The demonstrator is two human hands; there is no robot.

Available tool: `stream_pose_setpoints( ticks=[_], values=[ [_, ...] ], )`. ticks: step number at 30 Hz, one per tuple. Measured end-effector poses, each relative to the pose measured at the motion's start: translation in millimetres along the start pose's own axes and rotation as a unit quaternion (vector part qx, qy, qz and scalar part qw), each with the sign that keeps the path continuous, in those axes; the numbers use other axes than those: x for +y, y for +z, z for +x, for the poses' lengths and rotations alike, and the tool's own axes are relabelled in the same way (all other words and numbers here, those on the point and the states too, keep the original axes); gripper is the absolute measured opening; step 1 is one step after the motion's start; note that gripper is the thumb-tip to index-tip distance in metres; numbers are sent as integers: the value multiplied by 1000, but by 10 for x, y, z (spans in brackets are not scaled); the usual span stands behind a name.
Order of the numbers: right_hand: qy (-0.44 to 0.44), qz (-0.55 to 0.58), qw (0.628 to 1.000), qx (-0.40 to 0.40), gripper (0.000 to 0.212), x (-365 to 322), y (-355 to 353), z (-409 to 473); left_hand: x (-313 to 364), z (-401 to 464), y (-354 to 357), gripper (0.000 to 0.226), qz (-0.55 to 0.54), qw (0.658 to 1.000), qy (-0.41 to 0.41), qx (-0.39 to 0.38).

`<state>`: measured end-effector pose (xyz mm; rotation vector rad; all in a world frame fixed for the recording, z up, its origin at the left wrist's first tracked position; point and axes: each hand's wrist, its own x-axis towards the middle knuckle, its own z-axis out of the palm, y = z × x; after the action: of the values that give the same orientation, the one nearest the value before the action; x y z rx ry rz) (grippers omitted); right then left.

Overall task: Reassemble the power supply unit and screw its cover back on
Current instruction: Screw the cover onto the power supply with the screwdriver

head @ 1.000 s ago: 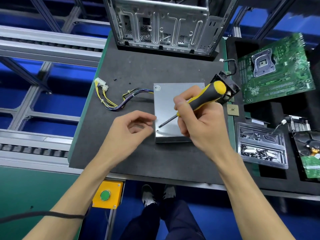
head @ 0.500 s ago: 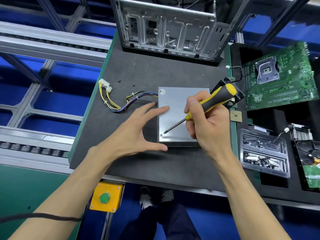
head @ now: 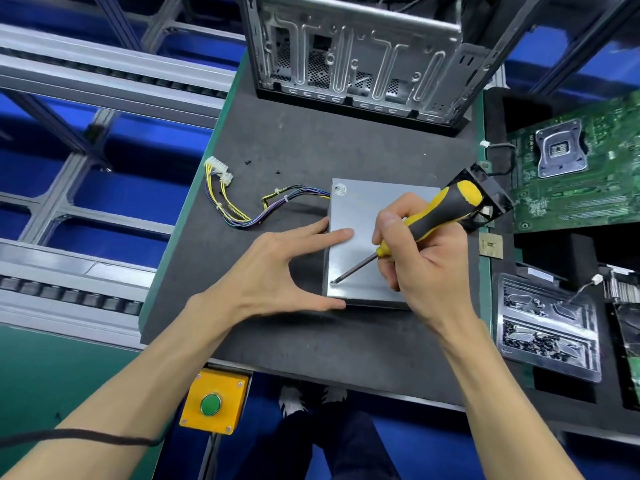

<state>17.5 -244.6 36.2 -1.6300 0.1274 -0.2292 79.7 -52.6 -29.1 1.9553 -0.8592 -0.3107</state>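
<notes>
On the dark desk [head: 311, 157] in front of the empty computer case [head: 353, 53] lies the power supply unit [head: 360, 216], cover up. The left hand [head: 277, 271] has gone from curled and hovering to spread wide, straight fingers bracing the unit's left edge. The right hand [head: 419, 268] still grips the screwdriver [head: 415, 226], tip at the near-left corner screw [head: 333, 282], so driving can likely begin

electronics assembly line: conveyor rails [head: 104, 74]
</notes>
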Motion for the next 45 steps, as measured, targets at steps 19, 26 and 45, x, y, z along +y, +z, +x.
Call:
stream_pose_setpoints(
  ticks=[19,26,45],
  values=[
    [-16,-50,998,-20,27,-2,46,8,-46,-63,118,85,-121,992,-26,20],
    [2,-84,996,-21,63,94,45,-15,-54,-65,115,86,-114,993,-29,17],
    [-213,-232,947,-68,49,-85,310,88,142,-22,18,69,-15,1000,4,10]
  ],
)
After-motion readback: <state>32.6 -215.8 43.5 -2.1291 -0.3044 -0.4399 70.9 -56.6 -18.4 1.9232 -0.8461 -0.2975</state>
